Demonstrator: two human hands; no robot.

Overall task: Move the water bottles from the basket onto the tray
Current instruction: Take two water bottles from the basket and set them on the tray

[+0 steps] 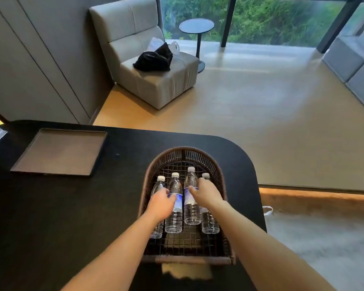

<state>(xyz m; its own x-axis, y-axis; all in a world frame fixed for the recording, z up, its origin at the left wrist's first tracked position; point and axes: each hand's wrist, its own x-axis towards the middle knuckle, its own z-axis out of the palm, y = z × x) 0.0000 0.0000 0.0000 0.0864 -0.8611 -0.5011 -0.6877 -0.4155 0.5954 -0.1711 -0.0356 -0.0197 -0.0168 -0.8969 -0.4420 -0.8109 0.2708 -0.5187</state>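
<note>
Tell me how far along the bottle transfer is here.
Nothing is done: the tray holds no bottles. All four bottles lie in the basket. In hand: left hand and right hand reach onto them, grip unclear. All four remain.
</note>
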